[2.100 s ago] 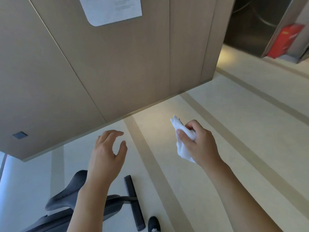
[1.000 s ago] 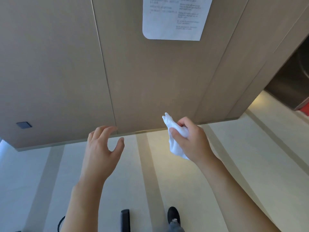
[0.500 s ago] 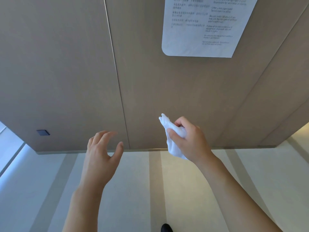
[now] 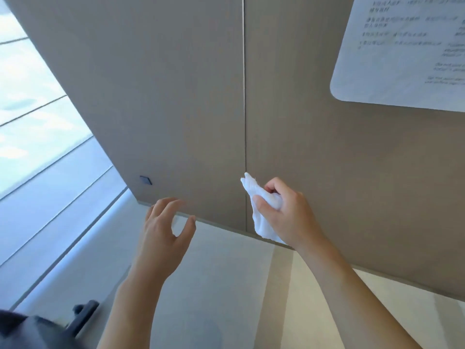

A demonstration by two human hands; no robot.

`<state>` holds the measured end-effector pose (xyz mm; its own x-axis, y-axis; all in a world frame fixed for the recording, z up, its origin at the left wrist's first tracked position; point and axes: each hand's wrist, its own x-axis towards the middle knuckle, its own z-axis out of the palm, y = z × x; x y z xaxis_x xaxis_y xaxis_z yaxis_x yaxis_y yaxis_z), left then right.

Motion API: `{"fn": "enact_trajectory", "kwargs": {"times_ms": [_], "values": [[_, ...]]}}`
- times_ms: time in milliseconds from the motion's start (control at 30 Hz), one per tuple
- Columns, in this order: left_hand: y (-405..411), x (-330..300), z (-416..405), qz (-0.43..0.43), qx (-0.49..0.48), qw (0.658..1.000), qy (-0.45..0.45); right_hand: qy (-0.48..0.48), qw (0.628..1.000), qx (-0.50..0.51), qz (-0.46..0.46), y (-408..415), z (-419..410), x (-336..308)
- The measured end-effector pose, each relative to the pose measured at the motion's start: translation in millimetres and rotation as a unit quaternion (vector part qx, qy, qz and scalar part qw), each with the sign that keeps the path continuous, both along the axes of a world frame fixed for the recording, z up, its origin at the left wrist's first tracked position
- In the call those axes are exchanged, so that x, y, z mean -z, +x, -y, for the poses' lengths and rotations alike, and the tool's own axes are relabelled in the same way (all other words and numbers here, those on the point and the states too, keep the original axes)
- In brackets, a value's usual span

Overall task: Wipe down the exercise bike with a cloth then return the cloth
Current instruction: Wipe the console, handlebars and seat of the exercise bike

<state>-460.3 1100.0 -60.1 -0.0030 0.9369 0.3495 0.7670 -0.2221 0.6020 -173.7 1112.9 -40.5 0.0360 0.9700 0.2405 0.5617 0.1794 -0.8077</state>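
Note:
My right hand (image 4: 289, 215) grips a crumpled white cloth (image 4: 261, 207), held up in front of a beige panelled wall. One corner of the cloth sticks up above my fingers and the rest hangs below my palm. My left hand (image 4: 163, 233) floats beside it, fingers spread and slightly bent, holding nothing. A dark part of the exercise bike (image 4: 37, 328) shows at the bottom left corner, with a black foot bar (image 4: 83, 316) on the floor; the rest of the bike is out of frame.
The beige wall (image 4: 176, 96) fills the upper view, with a vertical seam (image 4: 244, 96) and a small dark square plate (image 4: 145, 180). A white printed notice (image 4: 402, 51) hangs at upper right. A bright window (image 4: 30, 122) lies left. Pale striped floor (image 4: 239, 285) below.
The view has swung left: the notice slid to the right, the window came in at left, and the bike reappeared at bottom left. Both hands keep their pose, cloth still held.

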Motion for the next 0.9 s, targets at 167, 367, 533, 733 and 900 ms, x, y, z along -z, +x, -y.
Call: {"fn": "enact_trajectory", "kwargs": {"times_ms": [167, 367, 533, 733, 900], "values": [[-43, 0, -19, -0.008, -0.073, 0.997, 0.002, -0.01, 0.997, -0.071, -0.008, -58, -52, 3], [-106, 8, -72, 0.027, -0.123, 0.992, 0.025, -0.008, 0.991, -0.133, 0.029, -130, -123, 6], [-182, -4, -129, 0.041, -0.165, 0.985, 0.037, 0.003, 0.982, -0.184, 0.044, -218, -197, -8], [-281, -24, -155, 0.039, -0.228, 0.972, 0.048, 0.022, 0.969, -0.245, 0.027, -341, -259, -22], [-345, -19, -144, 0.039, -0.299, 0.953, 0.037, 0.012, 0.952, -0.305, 0.009, -425, -283, -21]]}}
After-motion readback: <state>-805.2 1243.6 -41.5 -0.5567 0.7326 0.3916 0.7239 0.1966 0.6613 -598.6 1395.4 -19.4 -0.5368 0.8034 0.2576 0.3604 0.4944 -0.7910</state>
